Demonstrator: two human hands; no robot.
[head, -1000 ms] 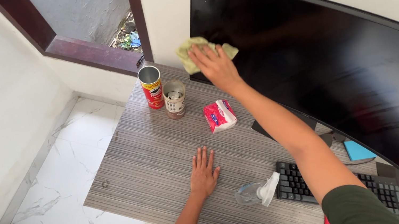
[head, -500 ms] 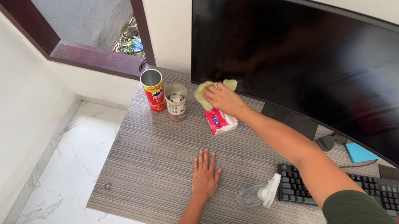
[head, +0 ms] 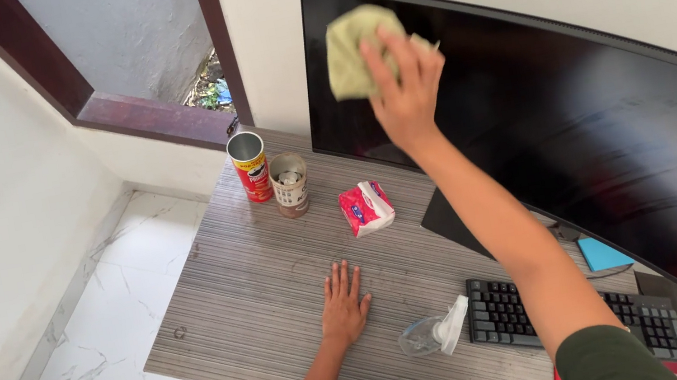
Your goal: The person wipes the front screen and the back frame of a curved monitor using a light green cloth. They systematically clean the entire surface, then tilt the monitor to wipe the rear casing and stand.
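Cloth (head: 356, 48), yellow-green and bunched, sits pressed against the upper left part of the big curved black monitor (head: 587, 139), near its top edge, at about 12 o'clock in my view. My right hand (head: 406, 87) has it: fingers spread and flat over the cloth, palm pushing it onto the screen, arm stretched up from 5 o'clock. I can't tell if any finger curls around the fabric, it looks pinned rather than gripped

My left hand (head: 342, 305) is fully open, palm down, fingers splayed, flat on the striped grey desk (head: 243, 279) at about 6 o'clock, holding nothing

Just right of that hand, at 5 o'clock, a clear spray bottle (head: 431, 333) with a white trigger head lies on its side, touching or nearly touching the black keyboard (head: 562, 322). A red and white tissue pack (head: 366, 207) lies near desk centre, below the screen edge. At 10 o'clock a red tube can (head: 248, 166) stands upright, open top, with a shorter brown cup (head: 290, 184) just beside it. A blue pad (head: 603, 253) sits under the monitor at 4 o'clock. Dark wood window frame (head: 153, 120) at 11 o'clock, white marble floor (head: 82, 352) at 8 o'clock
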